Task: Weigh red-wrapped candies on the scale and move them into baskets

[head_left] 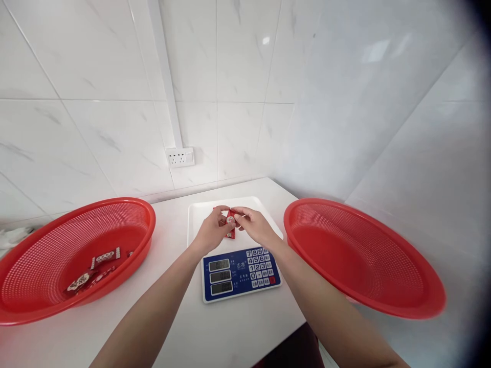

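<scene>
My left hand [212, 231] and my right hand [253, 224] meet over the white weighing pan [199, 217] of an electronic scale [241, 272]. Both pinch small red-and-white wrapped packets [230, 221], which lie on or just above the pan. A bit of red wrapper shows behind my left fingers. The scale has a blue front panel with three displays and a keypad. To the left stands a red mesh basket [46, 240] holding several of the same packets [95, 268]. A second red mesh basket [383, 301] at the right has nothing visible in it.
The scale and baskets stand on a white table [184, 327] in a tiled corner. A wall socket [181, 157] sits under a white cable duct. Something white and crumpled [11, 237] lies at the far left edge.
</scene>
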Demonstrator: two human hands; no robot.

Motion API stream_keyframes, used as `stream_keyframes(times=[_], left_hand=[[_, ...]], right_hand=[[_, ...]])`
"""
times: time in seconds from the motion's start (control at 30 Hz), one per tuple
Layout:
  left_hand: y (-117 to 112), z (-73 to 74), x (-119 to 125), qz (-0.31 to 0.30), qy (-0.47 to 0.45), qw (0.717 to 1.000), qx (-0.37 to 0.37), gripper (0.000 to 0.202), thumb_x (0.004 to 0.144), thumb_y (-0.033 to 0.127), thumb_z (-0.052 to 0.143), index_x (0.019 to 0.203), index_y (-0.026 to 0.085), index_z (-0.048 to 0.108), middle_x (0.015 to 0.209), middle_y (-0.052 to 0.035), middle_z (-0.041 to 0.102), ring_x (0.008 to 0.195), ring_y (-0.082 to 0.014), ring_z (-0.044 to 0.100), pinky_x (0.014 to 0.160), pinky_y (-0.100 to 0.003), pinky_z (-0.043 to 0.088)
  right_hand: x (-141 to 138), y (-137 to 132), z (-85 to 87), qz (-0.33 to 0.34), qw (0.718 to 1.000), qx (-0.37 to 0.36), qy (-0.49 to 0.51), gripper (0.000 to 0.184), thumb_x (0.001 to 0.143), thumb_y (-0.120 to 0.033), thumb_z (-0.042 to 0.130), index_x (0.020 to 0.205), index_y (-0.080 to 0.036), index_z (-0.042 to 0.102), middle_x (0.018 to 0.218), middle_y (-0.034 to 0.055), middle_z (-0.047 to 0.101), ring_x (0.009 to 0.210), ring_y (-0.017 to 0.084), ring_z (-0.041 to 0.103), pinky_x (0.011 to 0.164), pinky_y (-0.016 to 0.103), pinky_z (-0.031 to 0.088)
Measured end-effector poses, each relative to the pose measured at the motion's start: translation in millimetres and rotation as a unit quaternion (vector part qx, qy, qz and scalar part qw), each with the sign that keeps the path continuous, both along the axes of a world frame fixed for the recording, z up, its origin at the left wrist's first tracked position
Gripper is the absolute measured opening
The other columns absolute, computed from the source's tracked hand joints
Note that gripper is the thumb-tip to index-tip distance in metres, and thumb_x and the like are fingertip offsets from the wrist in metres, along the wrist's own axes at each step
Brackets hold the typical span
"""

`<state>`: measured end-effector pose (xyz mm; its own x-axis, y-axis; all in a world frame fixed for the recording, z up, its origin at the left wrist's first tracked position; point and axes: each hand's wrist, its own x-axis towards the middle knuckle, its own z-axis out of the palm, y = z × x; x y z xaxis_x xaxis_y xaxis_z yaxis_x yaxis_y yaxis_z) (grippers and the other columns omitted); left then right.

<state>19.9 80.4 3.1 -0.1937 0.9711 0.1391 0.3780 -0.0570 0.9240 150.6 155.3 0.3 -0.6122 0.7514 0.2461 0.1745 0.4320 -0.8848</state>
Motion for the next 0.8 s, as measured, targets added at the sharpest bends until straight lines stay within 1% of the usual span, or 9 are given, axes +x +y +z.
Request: stream_keyframes(times=[0.1, 0.2, 0.3, 0.37, 0.43, 0.53, 0.6, 0.7, 0.8], left_hand=[[-3, 2.6, 5, -0.020, -0.034, 0.999, -0.008, 0.046, 0.074, 0.024, 0.061, 0.116, 0.020, 0.042, 0.070, 0.0023, 0.059, 0.066, -0.0140, 0.062, 0.066, -0.031, 0.050], [-6, 6.0, 5, -0.004, -0.045, 0.999, -0.004, 0.045, 0.073, 0.023, 0.061, 0.114, 0.020, 0.044, 0.071, 0.0015, 0.062, 0.067, -0.0143, 0.062, 0.066, -0.030, 0.050], [-11, 8.4, -7, 0.069, -0.035, 0.997, 0.019, 0.040, 0.074, 0.027, 0.060, 0.111, 0.020, 0.047, 0.079, -0.0005, 0.064, 0.069, -0.0141, 0.060, 0.067, -0.030, 0.047], [-20, 8.5, -22, 0.125, -0.047, 0.990, 0.043, 0.039, 0.075, 0.031, 0.060, 0.110, 0.021, 0.049, 0.084, -0.0010, 0.064, 0.074, -0.0146, 0.060, 0.073, -0.032, 0.046], [-31, 7.0, -36, 0.177, -0.088, 0.977, 0.078, 0.038, 0.073, 0.035, 0.062, 0.107, 0.020, 0.052, 0.084, -0.0011, 0.064, 0.078, -0.0153, 0.061, 0.078, -0.033, 0.046], [-47, 2.0, -52, 0.237, -0.148, 0.951, 0.131, 0.038, 0.071, 0.037, 0.065, 0.103, 0.019, 0.055, 0.080, -0.0011, 0.064, 0.081, -0.0157, 0.061, 0.082, -0.035, 0.046], [-55, -2.4, -58, 0.262, -0.166, 0.939, 0.148, 0.036, 0.071, 0.037, 0.065, 0.101, 0.019, 0.056, 0.079, -0.0011, 0.064, 0.084, -0.0157, 0.061, 0.084, -0.036, 0.046], [-61, -8.5, -63, 0.270, -0.185, 0.932, 0.157, 0.034, 0.071, 0.036, 0.066, 0.099, 0.020, 0.057, 0.078, -0.0005, 0.063, 0.084, -0.0153, 0.060, 0.085, -0.036, 0.046], [-64, -11.5, -64, 0.269, -0.200, 0.928, 0.163, 0.032, 0.071, 0.035, 0.067, 0.098, 0.021, 0.059, 0.080, -0.0004, 0.064, 0.081, -0.0146, 0.060, 0.085, -0.037, 0.046]], right_hand=[[5, -2, 1.2, 0.005, 1.000, 0.009, 0.000, 0.016, 0.079, -0.031, 0.054, 0.085, -0.018, 0.062, 0.081, 0.0025, 0.069, 0.071, 0.014, 0.063, 0.065, 0.027, 0.051], [11, 4, -1.1, -0.026, 0.999, 0.014, -0.012, 0.019, 0.081, -0.034, 0.051, 0.072, -0.018, 0.057, 0.069, 0.0012, 0.067, 0.059, 0.013, 0.061, 0.054, 0.025, 0.049], [19, 15, -6.6, -0.108, 0.992, 0.050, -0.033, 0.019, 0.083, -0.034, 0.048, 0.074, -0.018, 0.055, 0.072, 0.0022, 0.065, 0.063, 0.015, 0.060, 0.060, 0.029, 0.049], [26, 22, -12.3, -0.157, 0.982, 0.087, -0.057, 0.014, 0.083, -0.028, 0.048, 0.078, -0.019, 0.057, 0.083, 0.0046, 0.064, 0.075, 0.018, 0.061, 0.070, 0.033, 0.049], [34, 25, -18.8, -0.172, 0.974, 0.118, -0.093, 0.011, 0.082, -0.020, 0.048, 0.080, -0.019, 0.059, 0.096, 0.0065, 0.063, 0.086, 0.019, 0.061, 0.076, 0.034, 0.048], [39, 21, -24.9, -0.144, 0.965, 0.150, -0.162, 0.013, 0.074, -0.012, 0.057, 0.083, -0.018, 0.064, 0.106, 0.0088, 0.061, 0.103, 0.023, 0.056, 0.089, 0.038, 0.044], [34, 15, -24.1, -0.114, 0.958, 0.173, -0.199, 0.022, 0.071, -0.014, 0.065, 0.092, -0.018, 0.066, 0.116, 0.0109, 0.059, 0.117, 0.028, 0.047, 0.099, 0.045, 0.035], [17, 8, -18.2, -0.047, 0.949, 0.211, -0.230, 0.028, 0.080, -0.022, 0.060, 0.108, -0.020, 0.064, 0.127, 0.0101, 0.054, 0.124, 0.026, 0.041, 0.104, 0.044, 0.030], [-2, 4, -16.0, 0.029, 0.936, 0.239, -0.256, 0.025, 0.084, -0.027, 0.058, 0.107, -0.024, 0.065, 0.127, 0.0060, 0.056, 0.126, 0.026, 0.039, 0.104, 0.044, 0.031]])
